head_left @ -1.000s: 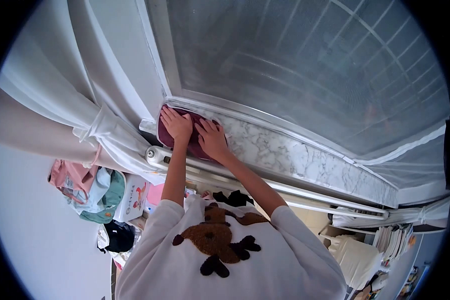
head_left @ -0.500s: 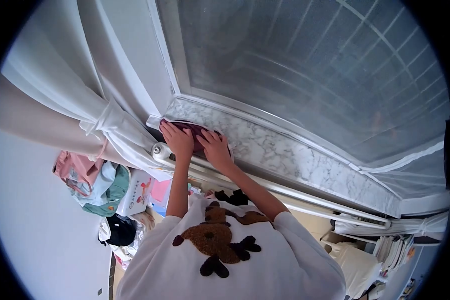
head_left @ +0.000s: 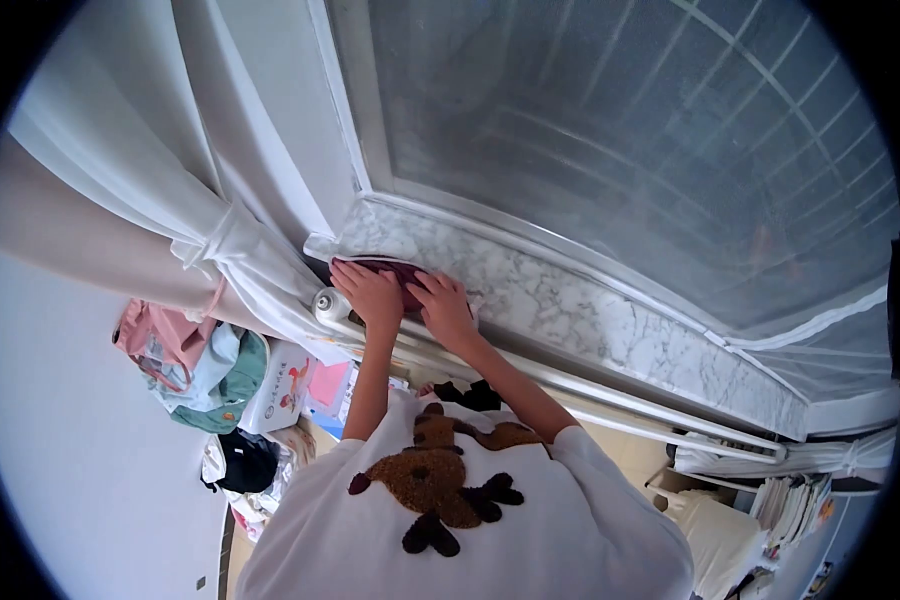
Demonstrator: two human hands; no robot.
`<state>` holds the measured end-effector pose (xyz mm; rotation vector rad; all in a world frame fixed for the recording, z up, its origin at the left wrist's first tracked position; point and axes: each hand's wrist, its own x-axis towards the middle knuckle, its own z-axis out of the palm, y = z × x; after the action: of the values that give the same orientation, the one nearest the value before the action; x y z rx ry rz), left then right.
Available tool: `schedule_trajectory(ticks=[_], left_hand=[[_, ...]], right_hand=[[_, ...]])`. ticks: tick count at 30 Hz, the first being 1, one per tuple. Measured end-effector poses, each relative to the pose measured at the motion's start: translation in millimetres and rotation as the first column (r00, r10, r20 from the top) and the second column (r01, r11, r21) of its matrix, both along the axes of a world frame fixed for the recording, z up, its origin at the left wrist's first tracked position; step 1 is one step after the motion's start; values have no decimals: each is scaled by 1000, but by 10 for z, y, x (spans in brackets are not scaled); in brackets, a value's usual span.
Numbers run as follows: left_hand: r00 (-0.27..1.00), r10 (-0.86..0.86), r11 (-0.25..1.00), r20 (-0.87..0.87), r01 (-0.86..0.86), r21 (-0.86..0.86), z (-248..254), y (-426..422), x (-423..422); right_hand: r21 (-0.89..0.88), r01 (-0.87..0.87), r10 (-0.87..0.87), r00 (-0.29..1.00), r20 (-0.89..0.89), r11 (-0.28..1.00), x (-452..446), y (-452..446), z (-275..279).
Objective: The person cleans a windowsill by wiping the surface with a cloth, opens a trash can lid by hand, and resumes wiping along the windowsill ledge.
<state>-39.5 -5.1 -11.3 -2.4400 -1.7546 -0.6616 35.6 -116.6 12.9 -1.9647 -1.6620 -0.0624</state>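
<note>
A dark maroon cloth [head_left: 411,298] lies folded on the left end of a grey-veined marble windowsill [head_left: 560,290], at its front edge. My left hand [head_left: 372,296] rests on the cloth's left part, fingers stretched out and pressed down on it. Just to the right, my right hand [head_left: 444,308] lies on the same cloth with its fingers spread and slightly bent. Part of the cloth is hidden beneath both hands.
Below the sill runs a white radiator [head_left: 610,393], its round end [head_left: 326,302] near my left wrist. A tied white curtain [head_left: 232,240] hangs at left; a window [head_left: 620,130] stands behind the sill. Bags [head_left: 175,335] and a white box [head_left: 282,385] sit lower left.
The whole view has shifted slightly, so things appear a little lower and to the right. Both hands stay on the cloth, near the sill's left end.
</note>
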Motion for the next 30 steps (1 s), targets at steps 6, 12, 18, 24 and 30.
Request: schedule_trajectory(ticks=[6, 12, 18, 24, 30], left_hand=[[999, 16, 998, -31, -14, 59, -116, -164, 63], [977, -198, 979, 77, 194, 57, -71, -370, 210], [942, -317, 946, 111, 307, 101, -45, -151, 353], [916, -384, 924, 116, 380, 54, -63, 324, 507], [894, -427, 904, 134, 424, 49, -28, 539, 533]], right_hand=[[6, 21, -21, 1000, -22, 1000, 3, -83, 20], [15, 102, -99, 987, -127, 995, 198, -314, 86], [-30, 112, -112, 994, 1, 993, 253, -369, 74], [-32, 161, -158, 985, 69, 986, 308, -33, 1], [97, 211, -223, 964, 143, 973, 388, 95, -45]])
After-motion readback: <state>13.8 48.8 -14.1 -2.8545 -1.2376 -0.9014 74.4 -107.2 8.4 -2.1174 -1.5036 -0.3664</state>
